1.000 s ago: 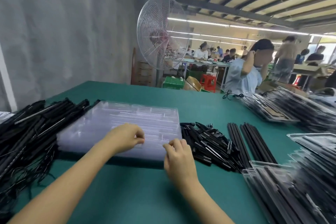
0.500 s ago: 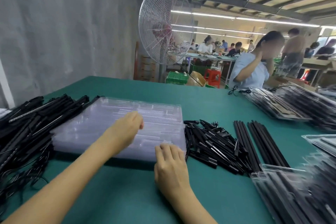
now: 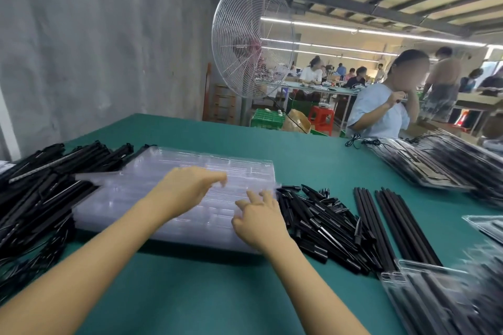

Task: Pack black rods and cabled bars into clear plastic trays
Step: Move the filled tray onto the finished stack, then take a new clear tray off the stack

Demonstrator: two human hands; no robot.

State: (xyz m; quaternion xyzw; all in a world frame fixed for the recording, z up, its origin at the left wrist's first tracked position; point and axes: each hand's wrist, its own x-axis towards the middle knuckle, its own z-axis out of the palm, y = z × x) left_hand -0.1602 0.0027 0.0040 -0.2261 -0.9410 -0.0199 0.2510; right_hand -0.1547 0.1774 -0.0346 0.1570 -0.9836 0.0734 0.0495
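Left hand [image 3: 190, 187] shifted farther over tray stack [image 3: 122, 198], fingers flat on top; right hand [image 3: 258, 223], fingers spread, touches its near-right corner. Trays likely light, flimsy, slippery: peel by corner rim. Black rods [image 3: 321, 226] just right of stack.

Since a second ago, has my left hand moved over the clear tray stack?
Yes. The left hand has slid from the near edge of the clear tray stack farther over its top, toward the far edge.

Head-worn view, forward-down over table [image 3: 313, 160]
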